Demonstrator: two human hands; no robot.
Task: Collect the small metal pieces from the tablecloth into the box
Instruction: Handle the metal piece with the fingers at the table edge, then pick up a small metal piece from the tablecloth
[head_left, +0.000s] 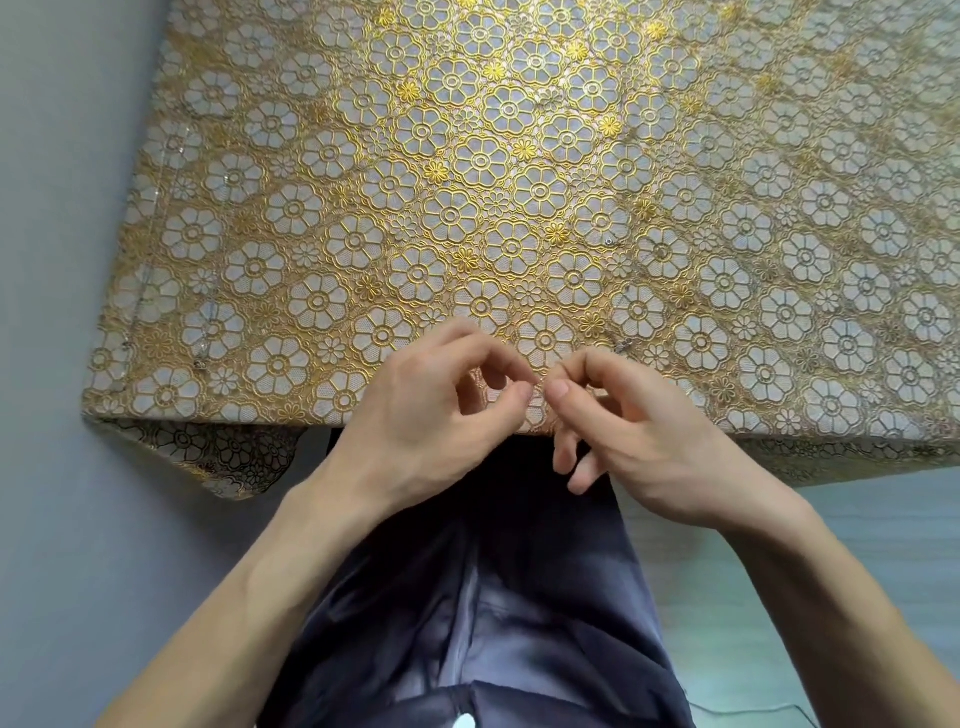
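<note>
A gold floral tablecloth (519, 182) covers the table. My left hand (436, 410) and my right hand (623, 431) meet at the table's near edge, thumb and forefinger of each pinching together around a tiny metal piece (540, 383) between them. Other small metal pieces lie on the cloth: one just right of my right hand (625, 344), one further up (608, 242), and thin ones near the left edge (200, 364). No box is in view.
The cloth hangs over the near left corner (218, 457). A grey floor (52, 312) lies to the left of the table. My dark trousers (483, 597) fill the space below the table edge.
</note>
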